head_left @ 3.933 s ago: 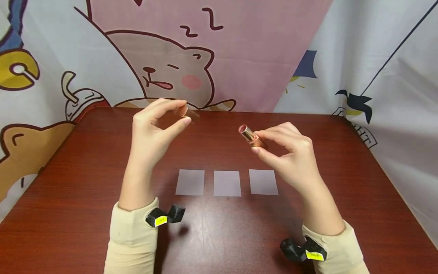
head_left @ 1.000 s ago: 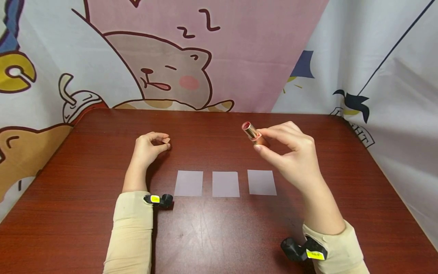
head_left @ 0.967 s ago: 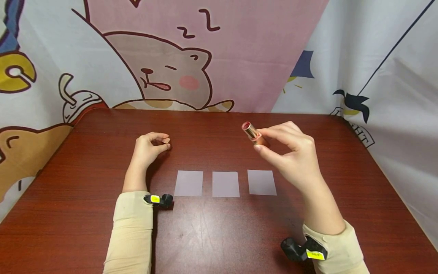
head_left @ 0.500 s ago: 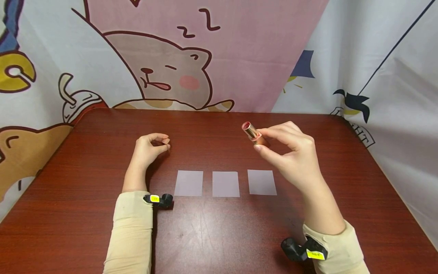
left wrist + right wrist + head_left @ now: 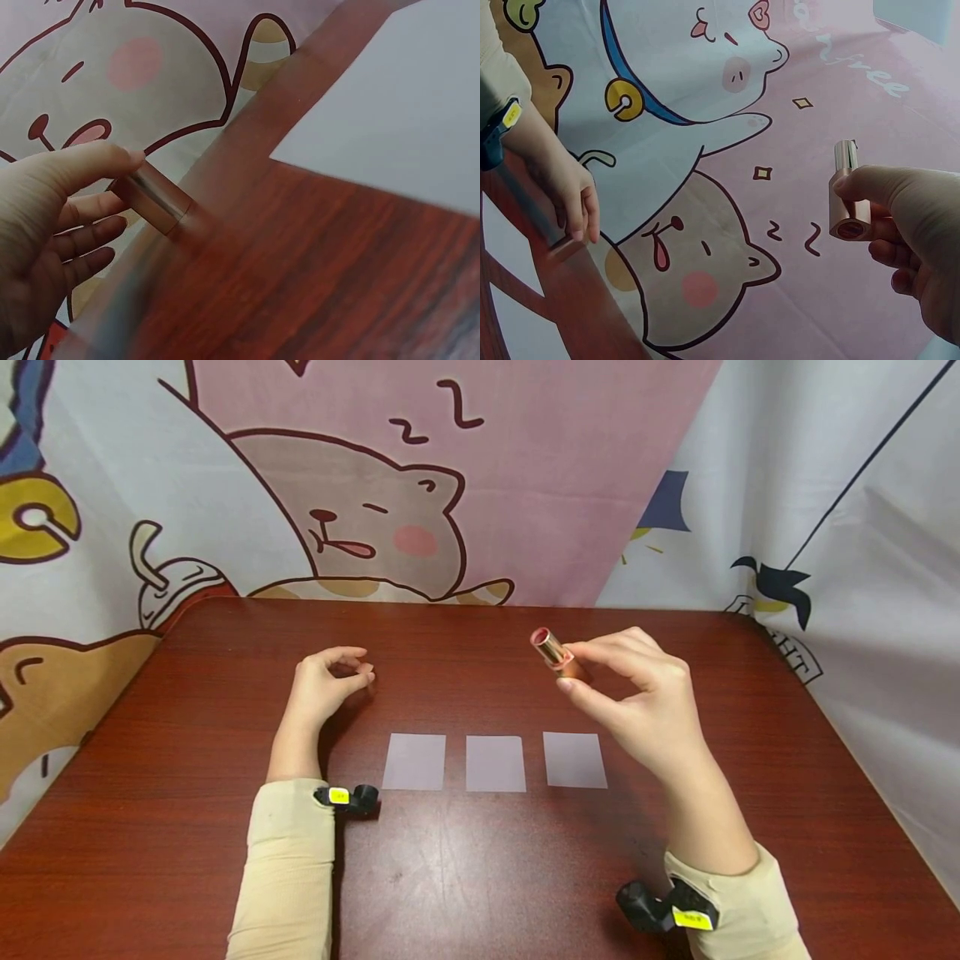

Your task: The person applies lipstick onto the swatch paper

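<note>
In the head view, my right hand (image 5: 637, 693) holds an uncapped lipstick (image 5: 551, 647) above the table, its gold tube tilted up to the left. The right wrist view shows the thumb and fingers gripping the lower case of the lipstick (image 5: 849, 199). My left hand (image 5: 322, 689) is low over the left part of the table. In the left wrist view, a copper-coloured lipstick cap (image 5: 157, 199) stands at the table surface, with the thumb tip at its top edge and the forefinger partly hidden behind it. The other fingers hang apart from the cap.
Three white paper squares lie in a row on the brown table (image 5: 480, 868): left square (image 5: 414, 762), middle square (image 5: 496, 763), right square (image 5: 574, 760). A cartoon-print cloth (image 5: 570, 485) hangs behind the table. Each sleeve carries a black wrist camera.
Since the oldest frame my left hand has come down and left to the table with the cap. In the last half second its fingers have spread slightly. The right hand stays still with the lipstick.
</note>
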{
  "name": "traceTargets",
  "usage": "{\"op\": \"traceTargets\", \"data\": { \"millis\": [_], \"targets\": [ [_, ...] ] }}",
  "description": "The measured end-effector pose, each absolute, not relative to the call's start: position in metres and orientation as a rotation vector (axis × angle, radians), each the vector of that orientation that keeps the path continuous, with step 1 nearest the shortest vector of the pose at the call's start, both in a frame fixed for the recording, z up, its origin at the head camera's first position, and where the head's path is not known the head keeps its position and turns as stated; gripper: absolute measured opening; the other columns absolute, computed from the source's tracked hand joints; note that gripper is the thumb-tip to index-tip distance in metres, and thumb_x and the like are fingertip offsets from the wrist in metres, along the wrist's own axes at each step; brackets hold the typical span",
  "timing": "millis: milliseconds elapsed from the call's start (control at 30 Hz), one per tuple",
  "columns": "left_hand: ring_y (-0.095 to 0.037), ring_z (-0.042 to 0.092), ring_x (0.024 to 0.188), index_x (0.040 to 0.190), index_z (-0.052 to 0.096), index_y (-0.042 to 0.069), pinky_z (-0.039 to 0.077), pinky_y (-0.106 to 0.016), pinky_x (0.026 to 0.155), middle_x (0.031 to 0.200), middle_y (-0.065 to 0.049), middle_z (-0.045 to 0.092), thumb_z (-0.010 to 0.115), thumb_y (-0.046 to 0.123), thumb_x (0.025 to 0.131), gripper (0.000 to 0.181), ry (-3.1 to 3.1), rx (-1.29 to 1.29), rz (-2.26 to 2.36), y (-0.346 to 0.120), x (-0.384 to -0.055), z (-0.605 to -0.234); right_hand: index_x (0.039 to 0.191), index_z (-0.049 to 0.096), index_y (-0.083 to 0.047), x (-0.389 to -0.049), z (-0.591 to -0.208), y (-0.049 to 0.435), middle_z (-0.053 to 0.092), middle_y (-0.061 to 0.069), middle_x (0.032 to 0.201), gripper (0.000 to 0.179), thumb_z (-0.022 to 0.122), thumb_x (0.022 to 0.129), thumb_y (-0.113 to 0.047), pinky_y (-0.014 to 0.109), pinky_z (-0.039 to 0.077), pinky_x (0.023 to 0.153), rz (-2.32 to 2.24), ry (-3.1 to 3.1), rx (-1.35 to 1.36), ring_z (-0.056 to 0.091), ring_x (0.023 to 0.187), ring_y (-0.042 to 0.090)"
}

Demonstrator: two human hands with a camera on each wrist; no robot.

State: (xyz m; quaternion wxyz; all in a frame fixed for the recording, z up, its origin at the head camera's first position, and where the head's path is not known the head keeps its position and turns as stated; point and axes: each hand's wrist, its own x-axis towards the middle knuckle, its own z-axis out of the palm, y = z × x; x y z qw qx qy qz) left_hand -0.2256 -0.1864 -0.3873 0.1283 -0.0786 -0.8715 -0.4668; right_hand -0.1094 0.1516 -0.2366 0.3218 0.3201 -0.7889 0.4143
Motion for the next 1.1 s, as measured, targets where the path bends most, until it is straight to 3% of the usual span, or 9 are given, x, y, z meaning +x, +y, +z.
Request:
{"op": "traceTargets", "data": {
  "millis": [333,833,1000,1100],
  "targets": [
    [-0.024,0.055,0.09,0.107,0.065,0.008,0.041,-0.042,0.076,0.092,-0.012,0.064,0.074,0.02,0.073,0.037,-2.481,-0.226,-1.282,-0.18,-0.226,-0.37,0.083,0.068,0.007,-0.109,-0.237,0.151,0.064,0.012,0.073,0.022,0.072,0.062,0.013,0.022,0.039,0.065,1.087,-2.073,0.845,0.051,0.073,0.012],
    [-0.011,0.052,0.092,0.103,0.068,0.011,0.036,-0.029,0.082,0.091,-0.004,0.064,0.076,0.02,0.072,0.033,-2.229,-0.36,-1.319,-0.155,-0.209,-0.312,0.083,0.067,0.008,-0.11,-0.237,0.15,0.064,0.013,0.074,0.023,0.073,0.061,0.013,0.023,0.039,0.066,1.083,-2.069,0.854,0.051,0.074,0.012],
    [-0.016,0.051,0.092,0.102,0.067,0.003,0.035,-0.026,0.084,0.093,-0.01,0.063,0.074,0.009,0.073,0.031,-2.147,-0.418,-1.391,-0.137,-0.188,-0.283,0.083,0.067,0.008,-0.11,-0.237,0.149,0.064,0.013,0.074,0.023,0.073,0.061,0.013,0.025,0.04,0.066,1.084,-2.068,0.849,0.051,0.074,0.013],
    [-0.018,0.05,0.093,0.103,0.066,0.0,0.042,-0.022,0.074,0.096,-0.012,0.062,0.073,0.006,0.073,0.031,-2.121,-0.433,-1.442,-0.127,-0.174,-0.267,0.083,0.067,0.008,-0.109,-0.237,0.149,0.064,0.013,0.074,0.023,0.073,0.061,0.013,0.024,0.039,0.066,1.088,-2.069,0.848,0.051,0.074,0.013]
  ]
}}
